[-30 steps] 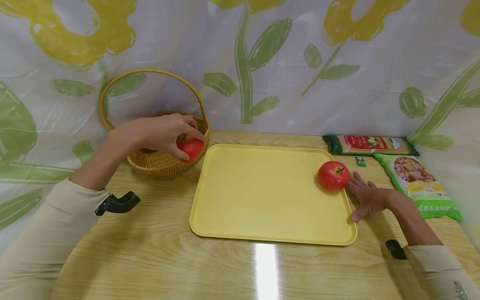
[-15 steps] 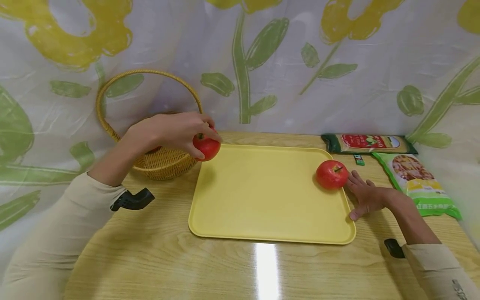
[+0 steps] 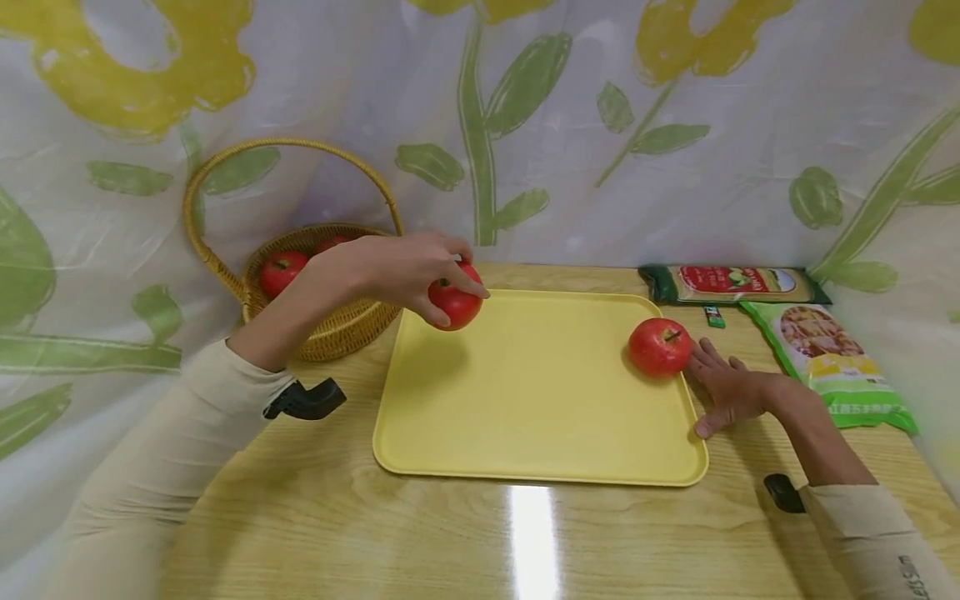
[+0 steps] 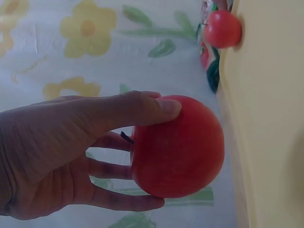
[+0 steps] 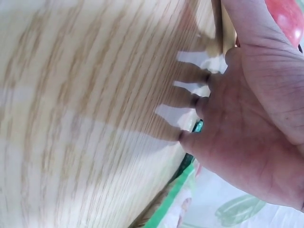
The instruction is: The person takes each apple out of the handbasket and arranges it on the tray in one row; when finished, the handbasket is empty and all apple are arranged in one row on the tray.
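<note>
My left hand holds a red apple from above, over the left part of a yellow tray. In the left wrist view the thumb lies on one side of this apple and the other fingers spread along the opposite side, its stem toward the palm. A second red apple sits on the tray by its right rim. My right hand rests at that rim with fingers extended, close beside the second apple. Its fingertips meet the wooden tabletop in the right wrist view.
A wicker basket with a tall handle stands left of the tray, with red apples inside. Beyond the tray's right side lie a green-and-red packet, a small green item and a green-white food bag. A flowered curtain hangs behind.
My left hand has carried the apple rightward, out from over the basket to above the tray. Apples in the basket have come into view. The right hand stays in place.
</note>
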A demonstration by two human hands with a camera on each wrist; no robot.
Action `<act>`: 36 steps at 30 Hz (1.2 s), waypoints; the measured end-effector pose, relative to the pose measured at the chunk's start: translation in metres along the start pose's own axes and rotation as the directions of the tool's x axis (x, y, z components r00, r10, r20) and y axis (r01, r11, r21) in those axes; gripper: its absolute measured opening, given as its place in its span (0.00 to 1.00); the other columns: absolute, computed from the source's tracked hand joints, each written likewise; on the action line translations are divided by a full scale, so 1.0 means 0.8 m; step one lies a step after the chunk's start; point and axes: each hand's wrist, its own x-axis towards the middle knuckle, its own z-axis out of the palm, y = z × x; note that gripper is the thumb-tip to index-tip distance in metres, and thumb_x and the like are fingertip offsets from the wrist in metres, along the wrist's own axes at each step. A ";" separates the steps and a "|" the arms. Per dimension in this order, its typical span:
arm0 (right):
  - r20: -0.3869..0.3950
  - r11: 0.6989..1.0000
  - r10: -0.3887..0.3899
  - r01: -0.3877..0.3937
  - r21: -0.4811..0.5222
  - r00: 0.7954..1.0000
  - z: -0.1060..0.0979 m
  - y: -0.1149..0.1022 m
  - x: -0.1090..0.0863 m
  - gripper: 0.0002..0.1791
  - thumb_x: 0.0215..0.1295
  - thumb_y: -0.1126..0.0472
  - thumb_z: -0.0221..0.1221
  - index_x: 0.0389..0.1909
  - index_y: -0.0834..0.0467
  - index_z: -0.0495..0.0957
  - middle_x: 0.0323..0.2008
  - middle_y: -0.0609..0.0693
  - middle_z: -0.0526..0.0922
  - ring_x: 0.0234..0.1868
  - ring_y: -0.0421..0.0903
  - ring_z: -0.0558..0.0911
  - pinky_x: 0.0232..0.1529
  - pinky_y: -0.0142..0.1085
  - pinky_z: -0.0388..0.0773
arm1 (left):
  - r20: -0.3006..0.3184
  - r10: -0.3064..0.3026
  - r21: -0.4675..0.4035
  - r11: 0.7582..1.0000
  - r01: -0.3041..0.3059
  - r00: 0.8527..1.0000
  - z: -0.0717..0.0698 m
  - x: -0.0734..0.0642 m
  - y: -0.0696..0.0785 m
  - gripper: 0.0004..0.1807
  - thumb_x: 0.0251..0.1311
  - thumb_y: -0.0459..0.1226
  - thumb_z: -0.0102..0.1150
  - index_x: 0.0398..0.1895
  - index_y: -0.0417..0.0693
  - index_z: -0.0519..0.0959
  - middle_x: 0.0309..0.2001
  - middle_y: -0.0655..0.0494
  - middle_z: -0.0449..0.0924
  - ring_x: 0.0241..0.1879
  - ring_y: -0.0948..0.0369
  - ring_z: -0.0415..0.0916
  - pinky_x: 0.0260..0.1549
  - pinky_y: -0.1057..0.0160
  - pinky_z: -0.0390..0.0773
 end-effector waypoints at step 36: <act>-0.032 1.000 0.014 -0.015 -0.020 0.999 0.014 0.058 0.025 0.82 0.45 0.28 0.75 0.85 0.56 0.29 0.83 0.66 0.22 0.81 0.69 0.17 0.71 0.81 0.27 | 0.034 0.091 -0.072 0.993 -0.089 0.995 0.047 0.110 0.031 0.26 0.67 0.45 0.66 0.68 0.60 0.81 0.68 0.43 0.71 0.64 0.50 0.73 0.59 0.55 0.82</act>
